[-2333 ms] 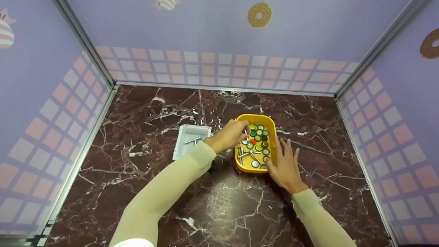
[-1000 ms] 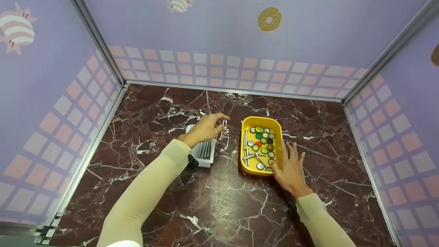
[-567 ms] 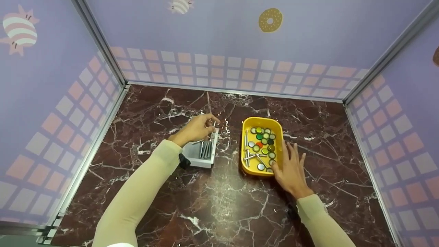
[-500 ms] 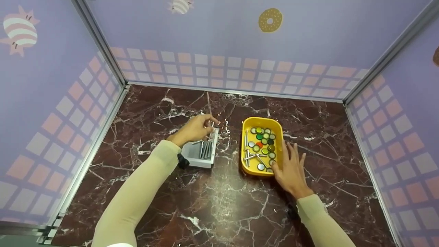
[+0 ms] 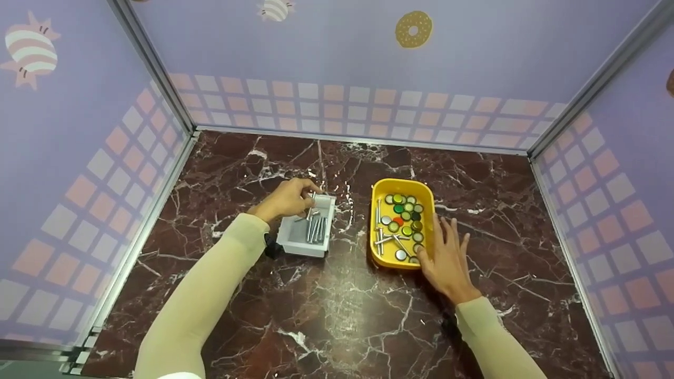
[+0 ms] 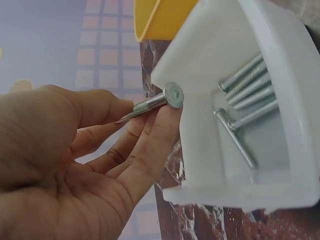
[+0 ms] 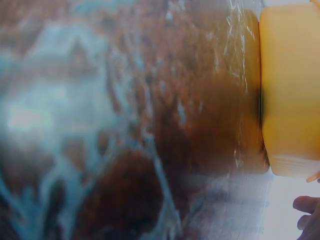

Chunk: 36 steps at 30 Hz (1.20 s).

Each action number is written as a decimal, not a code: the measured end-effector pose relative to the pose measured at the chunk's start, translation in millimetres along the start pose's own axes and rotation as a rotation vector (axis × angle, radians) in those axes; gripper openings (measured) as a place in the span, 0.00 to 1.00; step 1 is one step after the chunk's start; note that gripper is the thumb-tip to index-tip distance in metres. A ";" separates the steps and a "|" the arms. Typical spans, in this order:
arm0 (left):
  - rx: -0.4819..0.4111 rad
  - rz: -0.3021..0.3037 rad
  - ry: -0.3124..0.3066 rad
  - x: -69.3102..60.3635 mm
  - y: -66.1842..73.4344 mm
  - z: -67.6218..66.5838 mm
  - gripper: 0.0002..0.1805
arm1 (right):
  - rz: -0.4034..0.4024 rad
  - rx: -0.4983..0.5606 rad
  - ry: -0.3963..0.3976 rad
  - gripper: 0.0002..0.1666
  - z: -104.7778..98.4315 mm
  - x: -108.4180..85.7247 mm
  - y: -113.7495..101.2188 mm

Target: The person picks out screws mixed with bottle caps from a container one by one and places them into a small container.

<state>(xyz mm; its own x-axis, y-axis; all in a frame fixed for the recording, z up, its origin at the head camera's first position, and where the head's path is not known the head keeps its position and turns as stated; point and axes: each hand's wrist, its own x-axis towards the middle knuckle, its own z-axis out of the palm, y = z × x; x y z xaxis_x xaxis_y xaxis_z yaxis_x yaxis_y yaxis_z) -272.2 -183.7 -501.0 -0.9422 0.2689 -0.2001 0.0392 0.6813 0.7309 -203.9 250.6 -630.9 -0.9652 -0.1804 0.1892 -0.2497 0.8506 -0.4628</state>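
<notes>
The left hand's grip (image 5: 287, 200) pinches a hex-socket bolt (image 6: 159, 101) near the far-left corner of the white tray (image 5: 303, 250). On the marbled counter (image 5: 342, 316), right of that tray, a yellow tub (image 5: 390, 262) holds bottle caps (image 5: 406, 216); the right hand (image 5: 446, 263), fingers straight, touches its wall.

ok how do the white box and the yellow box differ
The white box shows only bolts inside; the yellow box holds bolts and round caps. The white box looks smaller and squarer; the yellow box looks longer, with rounded corners. Both are open-topped and rest on the marbled surface.
</notes>
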 end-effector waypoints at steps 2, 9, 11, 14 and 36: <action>-0.015 -0.021 -0.008 0.5 -2.9 -0.6 0.23 | -0.001 0.001 -0.001 0.56 -0.3 0.4 0.0; 0.010 -0.079 -0.030 2.9 -10.3 -0.6 0.22 | 0.000 0.006 0.007 0.57 -0.5 0.2 0.1; 0.019 -0.093 -0.030 4.2 -11.8 0.2 0.22 | -0.001 0.006 0.006 0.57 -0.2 -0.3 0.1; 0.023 -0.111 -0.026 5.3 -12.8 2.6 0.20 | -0.001 0.006 0.003 0.57 0.2 -0.7 0.6; 0.446 0.014 0.078 7.7 -3.6 24.6 0.16 | 0.004 0.017 0.002 0.56 1.0 0.3 1.5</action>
<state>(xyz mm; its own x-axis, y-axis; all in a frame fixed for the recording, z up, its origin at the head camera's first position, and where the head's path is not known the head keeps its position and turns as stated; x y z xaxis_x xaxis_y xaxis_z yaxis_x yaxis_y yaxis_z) -271.4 -167.3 -521.2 -0.9622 0.2393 -0.1300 0.1752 0.9093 0.3774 -204.7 251.3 -632.4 -0.9661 -0.1762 0.1886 -0.2470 0.8428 -0.4782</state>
